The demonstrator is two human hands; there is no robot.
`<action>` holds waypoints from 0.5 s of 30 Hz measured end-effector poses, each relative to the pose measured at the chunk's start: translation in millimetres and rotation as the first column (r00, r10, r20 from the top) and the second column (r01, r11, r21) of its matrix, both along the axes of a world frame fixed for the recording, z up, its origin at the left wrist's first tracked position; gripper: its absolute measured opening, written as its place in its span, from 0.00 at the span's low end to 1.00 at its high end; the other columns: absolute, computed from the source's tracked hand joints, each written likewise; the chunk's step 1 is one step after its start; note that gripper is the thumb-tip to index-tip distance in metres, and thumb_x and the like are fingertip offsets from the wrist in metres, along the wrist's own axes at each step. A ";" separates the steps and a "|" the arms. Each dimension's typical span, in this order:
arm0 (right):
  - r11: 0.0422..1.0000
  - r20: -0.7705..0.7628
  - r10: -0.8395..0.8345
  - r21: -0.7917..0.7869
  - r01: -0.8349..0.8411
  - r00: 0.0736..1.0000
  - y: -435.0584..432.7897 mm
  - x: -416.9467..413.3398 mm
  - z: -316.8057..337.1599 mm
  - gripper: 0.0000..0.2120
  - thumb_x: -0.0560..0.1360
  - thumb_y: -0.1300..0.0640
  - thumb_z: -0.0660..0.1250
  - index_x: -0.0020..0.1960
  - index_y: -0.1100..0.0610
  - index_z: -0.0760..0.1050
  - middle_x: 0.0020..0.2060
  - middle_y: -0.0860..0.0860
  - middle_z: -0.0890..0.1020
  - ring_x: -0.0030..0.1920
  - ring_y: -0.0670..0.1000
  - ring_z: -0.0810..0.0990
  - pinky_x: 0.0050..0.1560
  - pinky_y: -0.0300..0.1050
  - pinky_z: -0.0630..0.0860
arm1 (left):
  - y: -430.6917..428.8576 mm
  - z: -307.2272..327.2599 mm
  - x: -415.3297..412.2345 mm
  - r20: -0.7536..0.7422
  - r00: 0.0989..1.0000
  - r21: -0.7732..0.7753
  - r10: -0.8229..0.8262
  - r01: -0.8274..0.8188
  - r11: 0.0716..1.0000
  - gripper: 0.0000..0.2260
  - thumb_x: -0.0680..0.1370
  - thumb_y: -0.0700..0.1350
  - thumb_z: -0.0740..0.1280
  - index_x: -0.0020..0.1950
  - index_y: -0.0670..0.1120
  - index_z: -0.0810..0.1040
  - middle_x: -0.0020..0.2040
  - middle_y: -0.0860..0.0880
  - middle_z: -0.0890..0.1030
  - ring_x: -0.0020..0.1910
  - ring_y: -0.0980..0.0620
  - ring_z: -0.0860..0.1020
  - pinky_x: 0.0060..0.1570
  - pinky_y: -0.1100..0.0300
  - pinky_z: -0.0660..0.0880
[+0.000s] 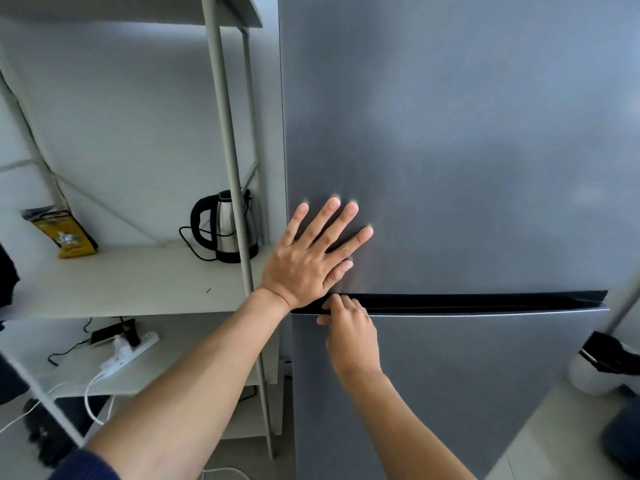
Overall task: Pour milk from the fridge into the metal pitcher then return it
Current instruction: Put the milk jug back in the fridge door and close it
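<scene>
A tall grey fridge fills the right half of the view, both doors closed. My left hand lies flat with spread fingers against the upper door, near its lower left corner. My right hand is just below, its fingers curled into the dark gap between the upper door and the lower door, gripping the lower door's top edge. No milk and no metal pitcher are in sight.
A grey metal shelf unit stands left of the fridge. On it are a steel electric kettle and a yellow bag. A white power strip with cables lies on the lower shelf. A white bin stands at right.
</scene>
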State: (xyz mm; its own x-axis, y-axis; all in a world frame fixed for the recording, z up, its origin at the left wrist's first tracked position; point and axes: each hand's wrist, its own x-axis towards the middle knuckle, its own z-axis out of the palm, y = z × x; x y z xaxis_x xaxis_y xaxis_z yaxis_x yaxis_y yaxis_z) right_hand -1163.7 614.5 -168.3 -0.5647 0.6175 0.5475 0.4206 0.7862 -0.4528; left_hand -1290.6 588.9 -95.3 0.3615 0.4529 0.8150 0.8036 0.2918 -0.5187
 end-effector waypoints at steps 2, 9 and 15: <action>0.999 -0.011 -0.013 0.030 0.013 1.000 1.2 -2.5 -2.1 0.08 0.67 0.70 0.71 0.42 0.60 0.76 0.36 0.53 0.80 0.38 0.57 0.78 0.34 0.46 0.73 | 0.8 -0.2 -0.2 0.003 1.000 0.004 0.003 -0.003 1.000 0.24 0.81 0.55 0.59 0.77 0.56 0.64 0.77 0.48 0.61 0.77 0.46 0.60 0.76 0.42 0.56; 0.997 -0.047 -0.034 0.065 0.037 0.998 2.0 -1.8 -5.6 0.11 0.64 0.70 0.75 0.39 0.59 0.75 0.32 0.51 0.78 0.33 0.54 0.77 0.31 0.43 0.73 | -2.0 1.1 3.0 0.036 0.998 -0.026 0.058 -0.057 0.998 0.23 0.82 0.56 0.57 0.77 0.57 0.62 0.78 0.49 0.60 0.79 0.46 0.57 0.76 0.43 0.55; 0.999 -0.044 -0.028 0.030 0.029 0.999 -0.8 0.8 -6.0 0.09 0.69 0.67 0.73 0.41 0.58 0.73 0.34 0.50 0.79 0.37 0.55 0.78 0.36 0.44 0.74 | -20.4 11.9 17.7 0.137 0.976 -0.229 0.170 -0.136 0.964 0.24 0.83 0.53 0.57 0.79 0.56 0.56 0.80 0.48 0.54 0.80 0.46 0.48 0.77 0.42 0.47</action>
